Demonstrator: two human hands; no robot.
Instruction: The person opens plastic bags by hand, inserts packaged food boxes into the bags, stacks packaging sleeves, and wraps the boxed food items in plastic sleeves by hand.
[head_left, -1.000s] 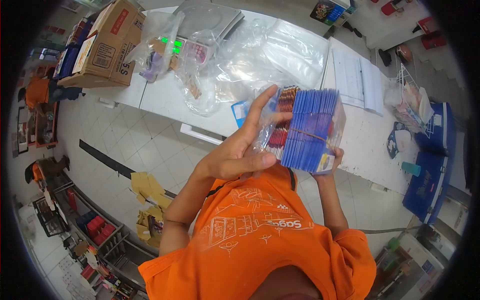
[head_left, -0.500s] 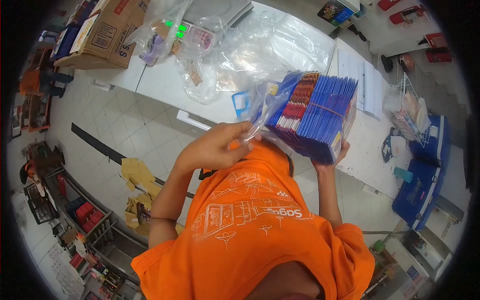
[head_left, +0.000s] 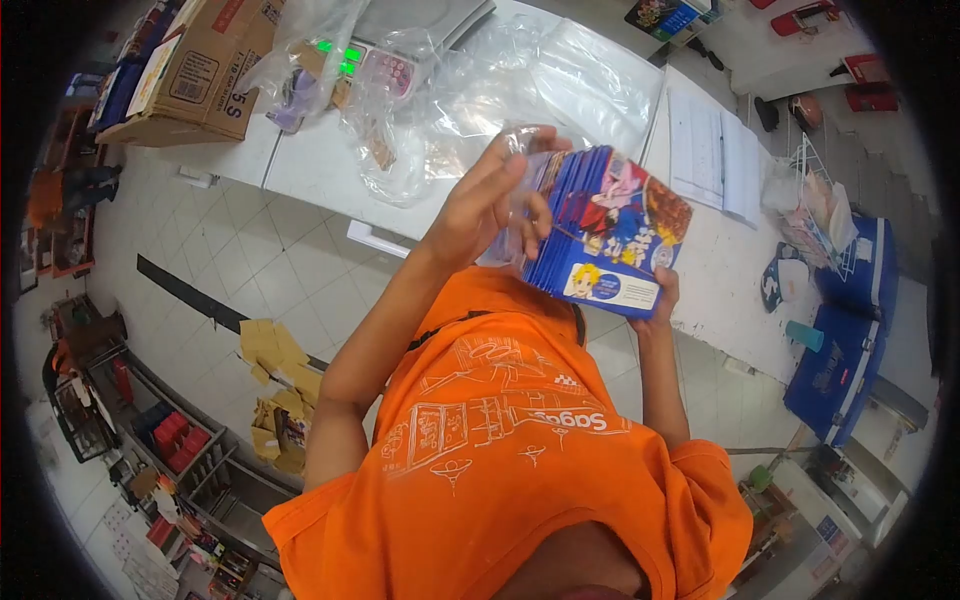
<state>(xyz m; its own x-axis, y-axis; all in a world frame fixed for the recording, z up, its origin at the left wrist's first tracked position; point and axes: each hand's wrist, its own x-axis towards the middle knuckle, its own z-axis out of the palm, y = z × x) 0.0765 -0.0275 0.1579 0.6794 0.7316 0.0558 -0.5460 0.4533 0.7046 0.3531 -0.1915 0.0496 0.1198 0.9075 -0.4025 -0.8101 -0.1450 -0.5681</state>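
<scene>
My right hand (head_left: 660,298) supports a thick bundle of thin blue printed packets (head_left: 620,235) from below and the right side, its thumb on the front. The bundle is tilted so the front packet, with colourful cartoon figures, faces me. At the bundle's left end, my left hand (head_left: 485,205) has its fingers curled around a clear plastic bag (head_left: 513,240) that lies against the packets. Some of its fingertips are behind the plastic and the packets. Both hands are in front of the white worktop's near edge, over my orange shirt.
More clear plastic (head_left: 470,110) lies over the white worktop (head_left: 315,190), near a scale with a green display (head_left: 350,60). A cardboard box (head_left: 205,80) stands at the left, paper sheets (head_left: 710,160) at the right. Blue cases (head_left: 840,370) stand beyond the worktop's right end.
The bundle has turned from showing its packet edges to showing the illustrated front. My left hand has moved up and right from pinching loose plastic to the bundle's left end.
</scene>
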